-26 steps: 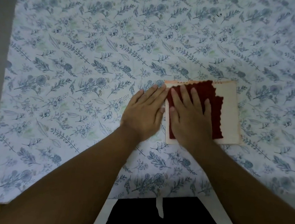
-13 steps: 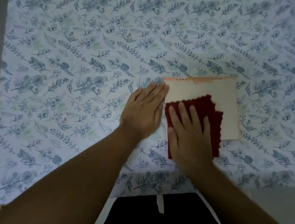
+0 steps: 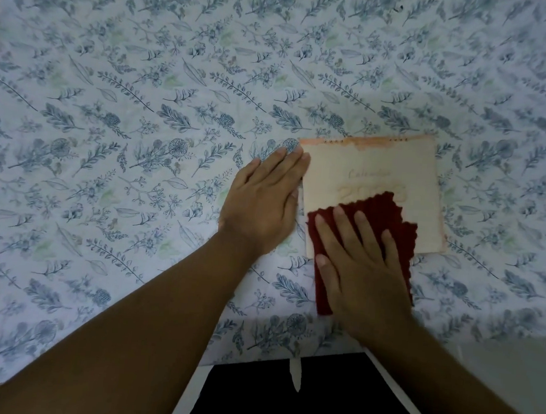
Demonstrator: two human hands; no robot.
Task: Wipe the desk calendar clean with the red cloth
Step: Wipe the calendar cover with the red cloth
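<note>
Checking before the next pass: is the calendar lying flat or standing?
Flat: the desk calendar lies cover-up on the tablecloth, red cloth pressed on it.

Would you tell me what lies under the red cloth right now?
The red cloth covers the desk calendar's near-left part and some floral tablecloth; the printing beneath is hidden.

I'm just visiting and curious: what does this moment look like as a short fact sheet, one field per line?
surface: floral tablecloth, blue leaf print
item being cleaned: desk calendar, lying flat, spiral binding along its far edge
tool: red cloth, covering the calendar's near left part and hanging past its near edge onto the tablecloth
right hand: flat, fingers spread, pressing on the red cloth
left hand: flat on the tablecloth, against the calendar's left edge
calendar area uncovered: far part and right side
</note>
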